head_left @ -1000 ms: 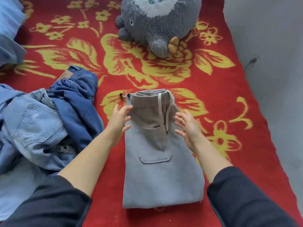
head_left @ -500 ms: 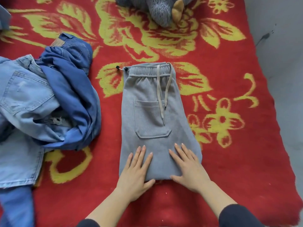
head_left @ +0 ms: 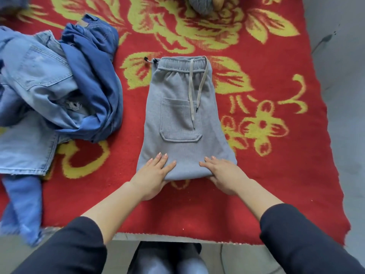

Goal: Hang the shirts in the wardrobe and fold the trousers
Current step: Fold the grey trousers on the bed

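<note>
**Near edge taken for the next fold**

Our left hand (head_left: 153,175) and right hand (head_left: 224,174), flat on top a moment ago, now pinch the near edge of the grey trousers (head_left: 183,115), thumbs beneath. These lie on the red blanket (head_left: 276,175); we expect another fold.

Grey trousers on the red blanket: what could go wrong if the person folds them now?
The loose drawstring lies across the pocket and may bunch inside the fold. The left hand and right hand hold only the near edge of the grey trousers, so the layers beneath may slip and the fold turn out crooked.
</note>
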Available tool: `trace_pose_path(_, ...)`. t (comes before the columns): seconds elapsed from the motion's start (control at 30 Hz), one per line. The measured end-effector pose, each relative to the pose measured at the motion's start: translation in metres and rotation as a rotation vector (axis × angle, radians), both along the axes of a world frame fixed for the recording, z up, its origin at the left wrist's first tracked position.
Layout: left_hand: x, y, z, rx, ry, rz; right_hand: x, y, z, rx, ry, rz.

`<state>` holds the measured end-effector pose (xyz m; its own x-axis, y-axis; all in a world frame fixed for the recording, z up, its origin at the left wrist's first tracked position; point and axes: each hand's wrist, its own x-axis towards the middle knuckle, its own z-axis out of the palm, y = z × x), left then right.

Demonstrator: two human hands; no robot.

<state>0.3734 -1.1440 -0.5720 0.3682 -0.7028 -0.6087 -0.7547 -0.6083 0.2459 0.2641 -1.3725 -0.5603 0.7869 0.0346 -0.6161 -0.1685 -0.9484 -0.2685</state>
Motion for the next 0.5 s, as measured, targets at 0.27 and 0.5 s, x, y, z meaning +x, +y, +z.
trace_pose_path(0.27,-0.051,0.01,0.063,0.274,0.688,0.263,-0.047,0.012,0.055,0.273,0.477,-0.198)
trace_pose_path(0.5,-0.075,0.012,0.062,0.453,1.011,0.451,-0.064,0.012,0.063,0.389,0.799,-0.318)
